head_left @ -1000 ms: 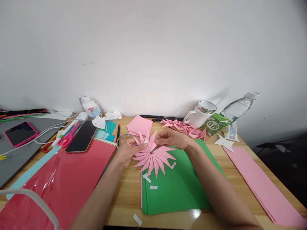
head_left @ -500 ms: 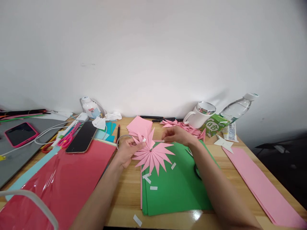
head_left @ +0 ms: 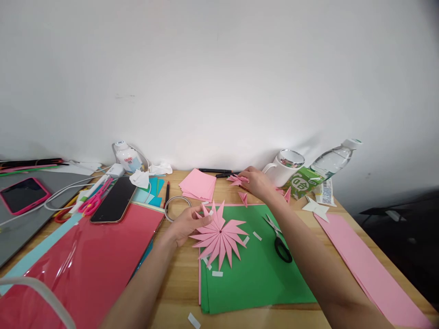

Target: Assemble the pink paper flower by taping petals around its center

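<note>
Pink paper star (head_left: 221,240) sits over the upper-left part of the green sheets (head_left: 260,283), spikes fanned round a small centre, gap at its upper right. Left hand (head_left: 187,225) pinches the upper-left edge, thumb on top, other fingers mostly hidden; probably gripped at the rim to leave the rest uncovered. Right hand (head_left: 258,183) reaches to the back of the desk (head_left: 178,274), bent fingers down at the folded pink pieces (head_left: 236,180); can't tell whether they're pinching one. Black-handled scissors (head_left: 282,251) lie on the green sheets, near the right forearm, likely parked for easy reach. Small white strips (head_left: 217,274) scattered round the star, one by the left thumb. Clear bottle (head_left: 331,161) tilts behind the green carton (head_left: 303,183), seemingly propped by it.
</note>
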### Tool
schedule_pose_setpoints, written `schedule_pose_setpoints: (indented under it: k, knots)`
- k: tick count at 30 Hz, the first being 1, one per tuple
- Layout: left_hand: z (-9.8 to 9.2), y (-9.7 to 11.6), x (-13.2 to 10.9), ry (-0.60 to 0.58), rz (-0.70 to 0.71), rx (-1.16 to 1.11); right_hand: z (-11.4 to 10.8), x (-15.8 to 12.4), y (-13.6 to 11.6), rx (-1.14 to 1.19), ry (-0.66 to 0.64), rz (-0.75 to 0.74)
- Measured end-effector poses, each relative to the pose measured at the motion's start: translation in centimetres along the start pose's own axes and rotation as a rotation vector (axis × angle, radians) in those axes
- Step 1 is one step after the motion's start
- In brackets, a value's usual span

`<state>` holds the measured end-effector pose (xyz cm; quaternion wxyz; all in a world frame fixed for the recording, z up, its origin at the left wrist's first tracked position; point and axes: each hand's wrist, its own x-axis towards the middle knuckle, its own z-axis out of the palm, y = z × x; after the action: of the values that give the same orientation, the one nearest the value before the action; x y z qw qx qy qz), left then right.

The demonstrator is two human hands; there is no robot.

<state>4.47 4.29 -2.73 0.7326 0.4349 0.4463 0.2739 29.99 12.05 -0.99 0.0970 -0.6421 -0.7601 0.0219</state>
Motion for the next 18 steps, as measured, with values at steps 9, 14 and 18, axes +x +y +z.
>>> schedule_pose_setpoints:
  k: [9,14,18]
  knots:
    - [0.1,-0.4,0.2,0.054,0.008,0.065,1.1,0.6,-0.4,-0.035,-0.003,-0.055]
    - [0.1,-0.1,0.1,0.052,0.007,0.044,1.4,0.3,0.1,0.074,0.027,-0.066]
    - [-0.1,-0.1,0.2,0.084,0.023,0.02,2.6,0.4,0.0,0.062,0.018,-0.009]
